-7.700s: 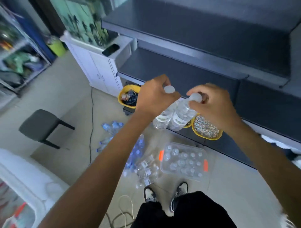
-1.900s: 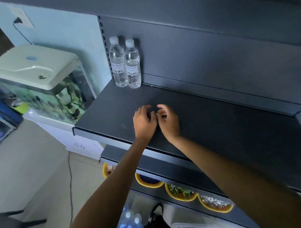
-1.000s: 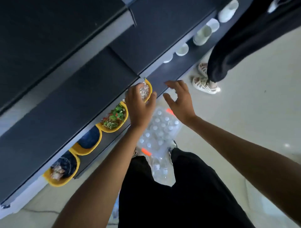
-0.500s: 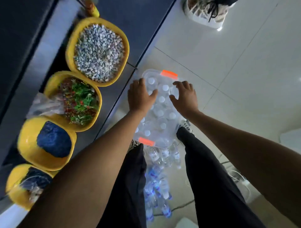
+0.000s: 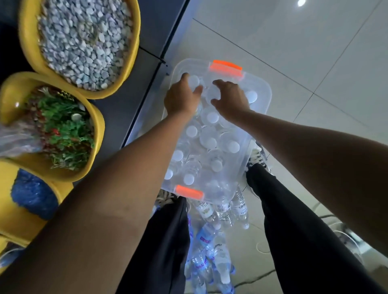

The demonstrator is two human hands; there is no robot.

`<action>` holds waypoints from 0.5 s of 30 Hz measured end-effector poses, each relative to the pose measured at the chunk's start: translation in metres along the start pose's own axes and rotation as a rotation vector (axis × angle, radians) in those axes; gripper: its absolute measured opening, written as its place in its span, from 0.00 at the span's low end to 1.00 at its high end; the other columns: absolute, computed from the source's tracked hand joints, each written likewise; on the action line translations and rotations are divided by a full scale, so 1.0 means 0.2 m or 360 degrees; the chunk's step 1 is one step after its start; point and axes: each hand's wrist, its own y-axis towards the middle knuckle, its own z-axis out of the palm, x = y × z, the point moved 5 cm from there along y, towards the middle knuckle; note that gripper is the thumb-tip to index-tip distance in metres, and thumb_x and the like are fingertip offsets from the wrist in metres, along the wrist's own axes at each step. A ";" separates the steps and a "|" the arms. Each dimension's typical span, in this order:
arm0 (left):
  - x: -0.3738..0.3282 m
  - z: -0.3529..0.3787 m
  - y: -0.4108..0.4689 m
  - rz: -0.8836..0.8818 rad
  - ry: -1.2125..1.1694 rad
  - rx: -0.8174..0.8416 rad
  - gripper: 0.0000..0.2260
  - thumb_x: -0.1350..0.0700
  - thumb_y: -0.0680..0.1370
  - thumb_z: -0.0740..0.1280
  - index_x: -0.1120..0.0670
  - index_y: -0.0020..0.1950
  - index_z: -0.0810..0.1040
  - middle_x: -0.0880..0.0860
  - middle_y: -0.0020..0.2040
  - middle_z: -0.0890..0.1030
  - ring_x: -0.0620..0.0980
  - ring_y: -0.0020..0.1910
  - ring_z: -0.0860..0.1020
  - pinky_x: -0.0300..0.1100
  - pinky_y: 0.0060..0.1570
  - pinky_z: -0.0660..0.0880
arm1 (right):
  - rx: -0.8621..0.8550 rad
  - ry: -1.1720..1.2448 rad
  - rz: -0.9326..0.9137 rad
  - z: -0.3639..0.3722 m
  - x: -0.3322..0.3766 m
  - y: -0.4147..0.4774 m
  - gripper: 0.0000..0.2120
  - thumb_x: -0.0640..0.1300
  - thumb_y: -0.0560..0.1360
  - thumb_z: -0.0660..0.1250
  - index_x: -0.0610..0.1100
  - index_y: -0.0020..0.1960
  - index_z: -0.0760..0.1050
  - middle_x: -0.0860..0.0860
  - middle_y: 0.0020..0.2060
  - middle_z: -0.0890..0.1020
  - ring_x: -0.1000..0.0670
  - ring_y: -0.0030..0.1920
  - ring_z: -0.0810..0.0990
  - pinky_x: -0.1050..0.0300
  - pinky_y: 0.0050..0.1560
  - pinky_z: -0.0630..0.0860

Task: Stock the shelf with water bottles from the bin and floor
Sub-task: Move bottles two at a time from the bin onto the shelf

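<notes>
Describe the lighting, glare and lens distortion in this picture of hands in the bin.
Head view: a bright glare spot on the glossy floor; forearms shaded and stretched by the wide-angle lens; loose bottles at the bottom edge look soft.

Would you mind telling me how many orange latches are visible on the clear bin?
2. On the clear bin, the far orange latch sits at the end away from the person; the near orange latch sits at the end nearest them. None appears hidden.

Pale tiled floor (image 5: 315,52) — clear bin (image 5: 265,92) standing on it, loose bottles (image 5: 210,241) lying just beside.
</notes>
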 end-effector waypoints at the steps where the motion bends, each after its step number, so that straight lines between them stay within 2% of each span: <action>1: -0.01 -0.01 0.01 0.0009 0.0030 -0.0011 0.23 0.43 0.82 0.65 0.53 0.74 0.72 0.58 0.64 0.82 0.61 0.63 0.80 0.50 0.56 0.75 | -0.0001 -0.0025 -0.0025 -0.01 0.01 -0.01 0.28 0.43 0.79 0.67 0.48 0.78 0.67 0.42 0.68 0.78 0.39 0.67 0.76 0.48 0.60 0.75; 7: -0.03 -0.17 -0.10 0.0051 0.0050 -0.0067 0.19 0.45 0.81 0.66 0.55 0.66 0.76 0.59 0.59 0.83 0.63 0.58 0.80 0.49 0.47 0.73 | -0.0029 -0.0027 -0.0075 -0.25 0.05 -0.16 0.25 0.44 0.78 0.68 0.51 0.75 0.72 0.44 0.64 0.81 0.39 0.63 0.79 0.51 0.54 0.76; 10: -0.12 -0.39 -0.23 0.0104 -0.0055 -0.0160 0.20 0.43 0.79 0.67 0.56 0.63 0.77 0.59 0.56 0.84 0.62 0.56 0.81 0.49 0.47 0.74 | -0.0087 0.0079 -0.0067 -0.48 0.12 -0.29 0.23 0.44 0.75 0.69 0.53 0.69 0.77 0.45 0.54 0.84 0.40 0.54 0.82 0.54 0.47 0.74; 15: -0.40 -0.91 -0.53 0.0353 -0.0256 -0.0372 0.17 0.43 0.74 0.70 0.57 0.47 0.78 0.58 0.49 0.79 0.61 0.49 0.78 0.47 0.40 0.67 | -0.0187 0.0232 -0.0126 -0.98 0.31 -0.63 0.16 0.47 0.71 0.71 0.55 0.58 0.80 0.49 0.40 0.85 0.42 0.42 0.83 0.51 0.47 0.80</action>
